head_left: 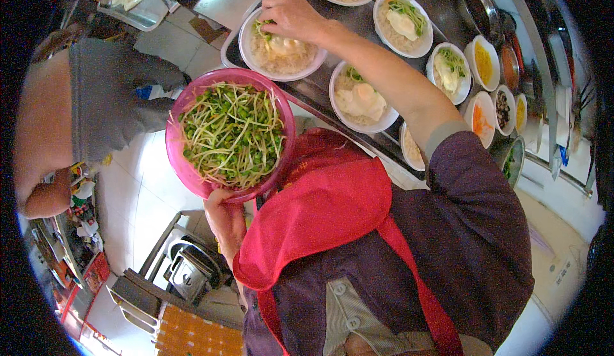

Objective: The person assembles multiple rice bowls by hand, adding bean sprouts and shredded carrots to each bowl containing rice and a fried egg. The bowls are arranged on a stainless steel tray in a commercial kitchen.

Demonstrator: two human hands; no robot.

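Note:
My left hand point(224, 218) grips the near rim of a pink plastic bowl point(174, 154), thumb up at its edge. The bowl is heaped with green-leaved, white-stemmed sprouts point(233, 132). Farther off, my right hand point(291, 18) reaches over a white bowl point(276, 75) of rice and egg. Its fingers are bent down and closed around a small bunch of sprouts point(262, 29) at that bowl's far left side; the fingertips are partly hidden. To the right, another white bowl point(334, 97) carries rice, a white egg and some greens, partly covered by my right forearm.
More rice bowls with egg and sprouts stand on the dark metal counter point(307, 94). At the right are smaller bowls of yellow shreds point(483, 63), orange shreds point(481, 121) and dark pieces point(503, 110). Another person in grey clothing point(118, 94) stands close at the left.

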